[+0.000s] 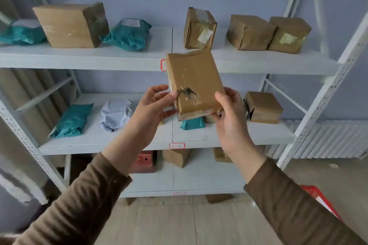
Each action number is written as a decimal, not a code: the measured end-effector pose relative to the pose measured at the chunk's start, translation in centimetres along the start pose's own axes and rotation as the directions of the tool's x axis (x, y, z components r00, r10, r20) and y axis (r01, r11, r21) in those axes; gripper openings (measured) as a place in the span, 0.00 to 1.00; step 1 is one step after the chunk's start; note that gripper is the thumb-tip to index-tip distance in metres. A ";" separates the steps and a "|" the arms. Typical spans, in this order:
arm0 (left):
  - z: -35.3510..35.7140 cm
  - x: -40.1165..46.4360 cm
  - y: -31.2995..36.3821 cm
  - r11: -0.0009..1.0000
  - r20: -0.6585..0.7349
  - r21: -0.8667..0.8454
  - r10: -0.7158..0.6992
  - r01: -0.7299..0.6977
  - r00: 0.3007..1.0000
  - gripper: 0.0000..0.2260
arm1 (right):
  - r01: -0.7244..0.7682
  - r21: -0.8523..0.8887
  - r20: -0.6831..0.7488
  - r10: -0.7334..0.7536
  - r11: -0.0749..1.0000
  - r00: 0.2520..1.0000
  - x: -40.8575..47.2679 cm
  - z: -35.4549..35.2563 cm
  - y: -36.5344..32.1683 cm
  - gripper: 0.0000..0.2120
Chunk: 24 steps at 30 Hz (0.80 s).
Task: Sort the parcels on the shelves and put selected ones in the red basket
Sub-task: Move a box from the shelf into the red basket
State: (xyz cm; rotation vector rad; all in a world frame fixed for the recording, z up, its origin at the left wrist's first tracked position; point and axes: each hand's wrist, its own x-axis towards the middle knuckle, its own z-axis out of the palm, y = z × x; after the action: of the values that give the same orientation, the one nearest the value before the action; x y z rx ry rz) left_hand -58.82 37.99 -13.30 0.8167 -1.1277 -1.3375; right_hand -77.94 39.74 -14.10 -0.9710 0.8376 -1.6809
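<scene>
1. Head view, progress: you hold one flat brown parcel (194, 83) up in front of the shelves (85, 59), at the middle of the frame. It is off the shelf but not yet in the red basket (318, 199), of which only a corner shows at the lower right, behind your right sleeve. You cannot see inside the basket, so what it already holds cannot be told.
2. Left to sort, by the look of it: brown boxes and teal bags across the upper shelf, a teal bag (72, 120), a white bundle (115, 114) and a small brown box (263, 107) on the middle shelf, more boxes lower down.
3. Fingers: your left hand (153, 107) pinches the parcel's lower left edge, thumb on the front face, fingers curled behind. Your right hand (229, 113) grips the lower right corner, thumb on the front, fingers under the bottom edge.
4. The parcel stands upright, tilted slightly left, its upper part rising clear above both hands.
</scene>
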 end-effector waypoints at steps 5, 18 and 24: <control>1.5 -3.9 -3.7 0.987 0.058 0.053 -0.157 0.154 0.986 0.31 | -0.095 0.099 -0.021 0.097 0.991 0.995 -3.5 -4.1 1.6 0.08; 3.3 -5.4 -6.5 0.939 0.072 0.214 -0.291 0.270 0.954 0.39 | -0.185 -0.104 -0.024 0.184 0.977 0.983 -4.6 -8.7 3.0 0.17; 2.7 -5.9 -8.8 0.782 0.154 0.580 0.170 -0.228 0.973 0.41 | -0.111 -0.180 -0.001 0.112 0.977 0.994 -3.6 -9.3 2.7 0.15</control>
State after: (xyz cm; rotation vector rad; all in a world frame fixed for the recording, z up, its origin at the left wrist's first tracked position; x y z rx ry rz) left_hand -63.52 43.21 -21.64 1.0524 -1.7045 -0.8421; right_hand -84.43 43.23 -21.35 -1.0334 1.0330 -1.5231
